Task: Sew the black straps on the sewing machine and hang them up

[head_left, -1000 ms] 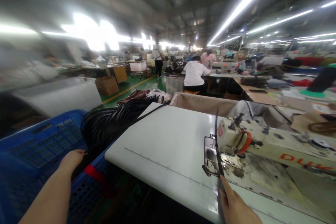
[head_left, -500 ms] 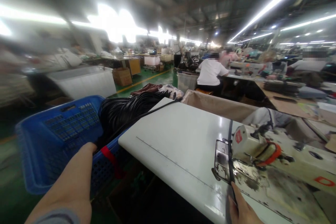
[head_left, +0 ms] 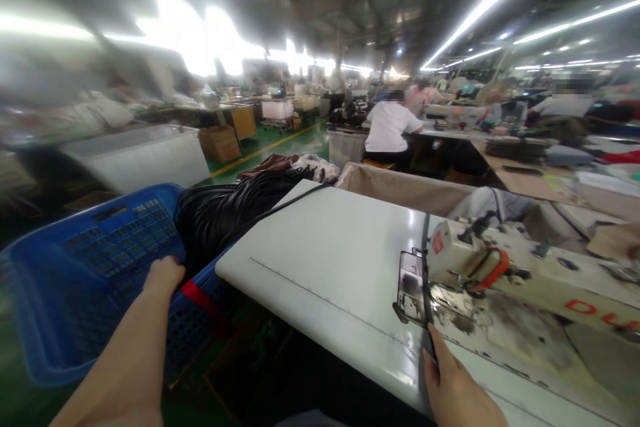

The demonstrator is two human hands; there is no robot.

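Observation:
A large bundle of long black strips (head_left: 225,203) hangs over the side of a blue plastic basket (head_left: 95,210). My left hand (head_left: 167,272) is closed at the lower end of this bundle, inside the basket; its fingertips are hidden among the strips. On the right, my right hand (head_left: 453,370) pinches a single black strip (head_left: 426,267) at the front of the sewing machine (head_left: 480,267). That strip runs flat over the metal plate, past the machine's head, to the far side of the white table.
The white sewing table (head_left: 320,247) has a ruler line along its front. A red strap (head_left: 200,297) is tied to the basket's rim. Behind the table stands a beige fabric-lined bin (head_left: 400,187). Farther off, a person in a white shirt (head_left: 390,127) sits at another table.
The view has turned slightly right, so things sit farther left. My left hand shows more fully at the bundle. My right hand stays on the strip by the machine.

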